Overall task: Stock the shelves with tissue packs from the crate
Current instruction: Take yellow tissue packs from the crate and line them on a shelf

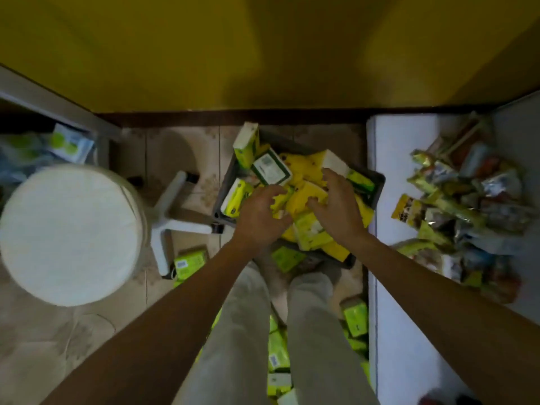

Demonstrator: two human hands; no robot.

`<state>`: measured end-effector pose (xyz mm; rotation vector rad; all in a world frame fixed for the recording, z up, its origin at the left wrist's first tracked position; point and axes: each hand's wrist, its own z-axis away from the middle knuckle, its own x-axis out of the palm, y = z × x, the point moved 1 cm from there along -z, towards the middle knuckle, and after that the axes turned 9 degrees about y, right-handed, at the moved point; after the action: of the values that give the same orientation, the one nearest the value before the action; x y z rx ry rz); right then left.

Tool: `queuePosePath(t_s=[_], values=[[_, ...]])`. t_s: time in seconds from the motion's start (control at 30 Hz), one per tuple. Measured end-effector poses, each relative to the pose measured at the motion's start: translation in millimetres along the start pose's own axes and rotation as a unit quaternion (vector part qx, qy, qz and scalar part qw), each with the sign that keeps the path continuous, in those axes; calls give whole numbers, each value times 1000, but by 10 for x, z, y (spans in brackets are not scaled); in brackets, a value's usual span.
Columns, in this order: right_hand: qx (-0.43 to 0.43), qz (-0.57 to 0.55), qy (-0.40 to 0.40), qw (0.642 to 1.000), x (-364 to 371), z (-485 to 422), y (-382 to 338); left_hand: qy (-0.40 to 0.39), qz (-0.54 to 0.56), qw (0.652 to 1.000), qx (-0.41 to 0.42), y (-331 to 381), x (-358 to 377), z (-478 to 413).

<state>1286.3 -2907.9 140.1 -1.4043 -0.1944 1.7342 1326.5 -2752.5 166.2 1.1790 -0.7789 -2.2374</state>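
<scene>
**Item: tissue packs (pixel 302 171).** Yellow-and-green film-wrapped blocks, heaped without order in a dark crate (pixel 377 185) at centre frame, on the tiled floor (pixel 181 147) just ahead of the person's feet. Several stood on end at the crate's upper left corner. One green-bordered pack lay label-up near the top of the heap.

**Strays:** loose packs (pixel 190 263) lay on the floor left of the legs, with more between and right of the legs at lower centre.

**Hands:**
- The left hand (pixel 260 217) reached into the heap from the lower left. Its fingers were curled round the edge of a yellow pack.
- The right hand (pixel 336 211) was spread claw-fashion over a white-and-yellow pack. Its fingertips were bent onto the top and its thumb lay against the near side.
- Blur left the firmness of either grip uncertain.

**Handling, judged:**
- Light and soft, compressible under the fingers.
- The glossy wrap probably slips, and stacked packs would slide off one another.
- Not fragile, though a hard squeeze would dent the corners.
- Best held across the short sides, thumb opposite fingers, or several pressed together between both palms.

**Surroundings:**
- A white shelf (pixel 403 171) at right carried snack packets (pixel 455 200).
- A white round stool (pixel 70 235) stood at left.
</scene>
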Motion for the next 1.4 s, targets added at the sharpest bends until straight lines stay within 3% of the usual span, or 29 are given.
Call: queuePosePath(t_s=[0.2,0.4,0.6,0.87,1.23,1.4], values=[[52,29,-36,998,899,-121,568,1,29,996,-86,-1001,520,-198],[30,44,-44,998,1239,-464,801,30,37,993,-110,-1516,669,-481],[-8,35,-50,998,1487,-545,646,36,38,993,-110,-1661,646,-505],[9,42,-58,997,1563,-298,710,32,19,994,-101,-1746,572,-397],[75,48,15,996,1534,-344,1293,-32,38,993,-108,-1783,1070,-620],[170,86,60,980,1418,-143,1840,-100,65,983,-137,-1737,1591,-522]])
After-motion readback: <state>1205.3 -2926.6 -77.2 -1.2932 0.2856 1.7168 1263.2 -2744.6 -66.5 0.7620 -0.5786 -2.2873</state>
